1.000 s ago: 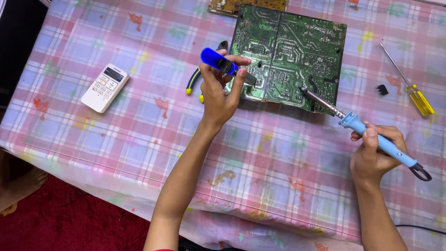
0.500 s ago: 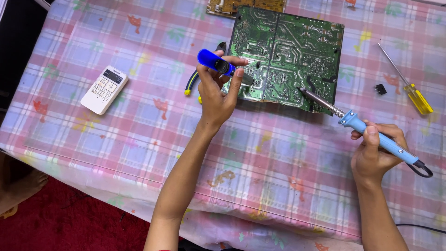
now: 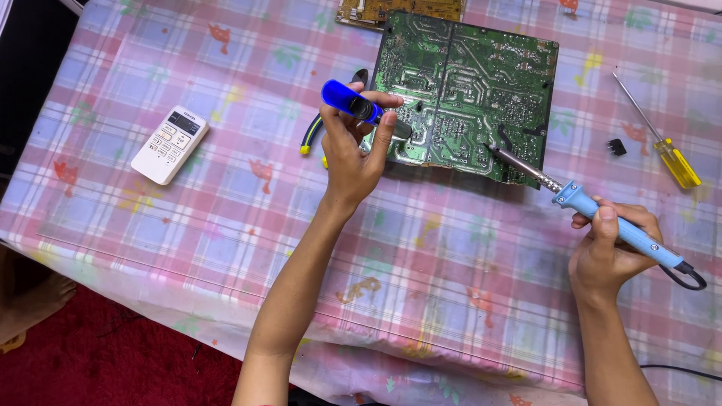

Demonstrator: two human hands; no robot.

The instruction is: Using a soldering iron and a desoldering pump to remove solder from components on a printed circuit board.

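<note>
My left hand grips a blue desoldering pump, held at the left edge of a green circuit board that lies solder side up on the table. My right hand holds a light blue soldering iron by its handle. The iron's metal tip rests on the board near its lower right part. A black cord leaves the handle's end at the right.
A checked plastic tablecloth covers the table. A white remote control lies at the left. Yellow-handled pliers sit behind my left hand. A yellow-handled screwdriver and a small black part lie at the right. Another brown board is at the top edge.
My left hand has shifted slightly with the pump, staying at the board's left edge. The right hand and iron have hardly moved.
</note>
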